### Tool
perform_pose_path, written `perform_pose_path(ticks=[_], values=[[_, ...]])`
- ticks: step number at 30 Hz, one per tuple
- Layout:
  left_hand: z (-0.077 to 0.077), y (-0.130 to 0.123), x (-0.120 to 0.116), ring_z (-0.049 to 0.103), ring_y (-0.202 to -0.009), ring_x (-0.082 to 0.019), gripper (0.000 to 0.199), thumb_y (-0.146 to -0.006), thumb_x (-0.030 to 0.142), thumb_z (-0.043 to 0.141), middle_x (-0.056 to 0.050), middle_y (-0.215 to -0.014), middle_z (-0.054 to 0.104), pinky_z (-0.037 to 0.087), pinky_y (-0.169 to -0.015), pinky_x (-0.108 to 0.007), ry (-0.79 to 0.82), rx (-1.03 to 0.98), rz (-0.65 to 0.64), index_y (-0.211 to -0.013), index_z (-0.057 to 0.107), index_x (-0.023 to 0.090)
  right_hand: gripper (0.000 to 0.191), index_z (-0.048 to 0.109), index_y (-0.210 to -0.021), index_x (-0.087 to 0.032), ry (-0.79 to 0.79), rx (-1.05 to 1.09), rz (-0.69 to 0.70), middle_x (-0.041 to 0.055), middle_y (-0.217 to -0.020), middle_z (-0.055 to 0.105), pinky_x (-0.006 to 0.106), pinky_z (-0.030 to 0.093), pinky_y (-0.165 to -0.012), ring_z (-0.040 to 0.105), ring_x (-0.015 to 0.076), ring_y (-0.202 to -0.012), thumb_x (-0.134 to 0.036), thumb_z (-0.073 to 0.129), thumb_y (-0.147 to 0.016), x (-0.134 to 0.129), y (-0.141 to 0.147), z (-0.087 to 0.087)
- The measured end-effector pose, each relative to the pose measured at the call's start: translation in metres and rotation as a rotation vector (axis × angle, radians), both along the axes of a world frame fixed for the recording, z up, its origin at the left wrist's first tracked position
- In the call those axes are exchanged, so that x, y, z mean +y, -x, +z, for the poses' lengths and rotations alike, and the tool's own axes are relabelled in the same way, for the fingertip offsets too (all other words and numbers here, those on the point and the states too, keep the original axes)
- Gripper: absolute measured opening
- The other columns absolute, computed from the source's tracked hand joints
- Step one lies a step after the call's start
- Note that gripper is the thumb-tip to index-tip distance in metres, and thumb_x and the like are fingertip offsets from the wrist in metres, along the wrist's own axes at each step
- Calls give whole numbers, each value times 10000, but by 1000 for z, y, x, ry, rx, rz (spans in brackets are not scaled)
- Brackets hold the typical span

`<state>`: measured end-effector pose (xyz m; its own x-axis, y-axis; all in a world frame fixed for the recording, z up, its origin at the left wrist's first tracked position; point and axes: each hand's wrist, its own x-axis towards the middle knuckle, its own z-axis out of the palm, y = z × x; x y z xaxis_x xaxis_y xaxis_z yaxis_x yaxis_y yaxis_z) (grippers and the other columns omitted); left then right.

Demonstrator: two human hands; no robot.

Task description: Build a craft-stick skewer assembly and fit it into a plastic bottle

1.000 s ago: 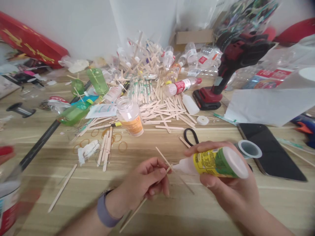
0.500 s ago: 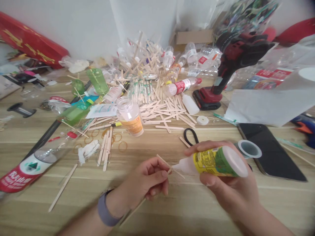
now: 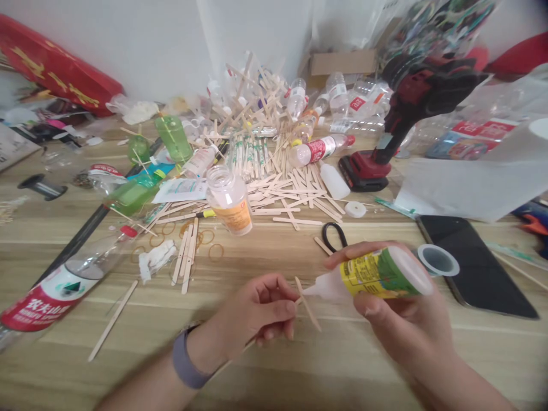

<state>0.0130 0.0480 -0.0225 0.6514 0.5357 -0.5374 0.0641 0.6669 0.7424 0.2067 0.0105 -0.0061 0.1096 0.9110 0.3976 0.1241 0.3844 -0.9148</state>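
Note:
My left hand (image 3: 269,311), with a grey band at its wrist, is closed around a thin wooden stick whose lower end shows below the palm. Across the stick's tip sits a short wooden crosspiece (image 3: 309,311), just beyond my fingertips. My right hand (image 3: 398,308) grips a glue bottle (image 3: 372,277) with a yellow and green label, tipped on its side. The white nozzle (image 3: 311,289) points left and is at the crosspiece; whether glue is coming out cannot be seen. Black scissor handles (image 3: 334,237) lie behind the bottle.
Craft sticks (image 3: 295,194) are heaped behind, beside an open jar (image 3: 231,205). A red and black power drill (image 3: 402,120) stands at the right, near a phone (image 3: 475,262) and a small cup (image 3: 439,260). A water bottle (image 3: 55,291) lies at the left.
The crosspiece has turned in my left fingers and now stands more upright. The nozzle stays close to it, and the bottle has shifted slightly up. The whole view has moved a little.

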Motion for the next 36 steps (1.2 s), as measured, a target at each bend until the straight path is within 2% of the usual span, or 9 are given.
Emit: perform_pose_path(ticks=[6, 11, 15, 22, 29, 36], values=[[0, 0, 1, 340, -335, -21, 400, -642, 451, 777, 65, -504, 578, 206, -310, -139, 15, 23, 5, -771, 501, 193, 266, 617, -1019, -294, 19, 33, 13, 13, -901, 687, 264, 541, -597, 650, 176, -719, -424, 700, -802, 2, -2, 0], [-2, 0, 2, 376, -355, -27, 381, -625, 412, 789, 67, -498, 567, 207, -316, -139, 40, 20, 19, -771, 518, 187, 286, 634, -1004, -260, 76, 84, -23, 43, -887, 692, 309, 541, -558, 642, 197, -659, -460, 683, -805, 2, -6, 0], [-1, 0, 1, 372, -358, -26, 367, -633, 405, 784, 64, -500, 566, 197, -323, -146, 44, 6, 27, -780, 532, 183, 287, 624, -1023, -278, 69, 106, 31, 32, -897, 693, 304, 540, -561, 643, 193, -666, -447, 693, -801, 1, -6, 0], [1, 0, 0, 416, -400, -36, 340, -634, 379, 780, 47, -532, 584, 207, -349, -158, 52, 32, 50, -782, 553, 174, 278, 615, -1012, -301, 29, 15, 29, 1, -882, 694, 265, 539, -574, 653, 170, -690, -453, 700, -795, 1, -1, 2], [0, -1, 0, 410, -407, -38, 385, -635, 408, 792, 48, -529, 572, 172, -353, -171, 42, 4, 36, -708, 485, 187, 291, 615, -1027, -293, 29, -18, 11, 7, -897, 687, 248, 537, -568, 646, 162, -690, -470, 683, -806, -3, -3, 2], [-3, 3, 0, 425, -409, -40, 323, -653, 372, 772, 50, -550, 585, 186, -358, -169, 51, 17, 55, -792, 554, 178, 267, 616, -1014, -306, 13, -48, 0, 1, -876, 675, 242, 533, -592, 637, 158, -701, -475, 671, -815, 1, -3, 3]])
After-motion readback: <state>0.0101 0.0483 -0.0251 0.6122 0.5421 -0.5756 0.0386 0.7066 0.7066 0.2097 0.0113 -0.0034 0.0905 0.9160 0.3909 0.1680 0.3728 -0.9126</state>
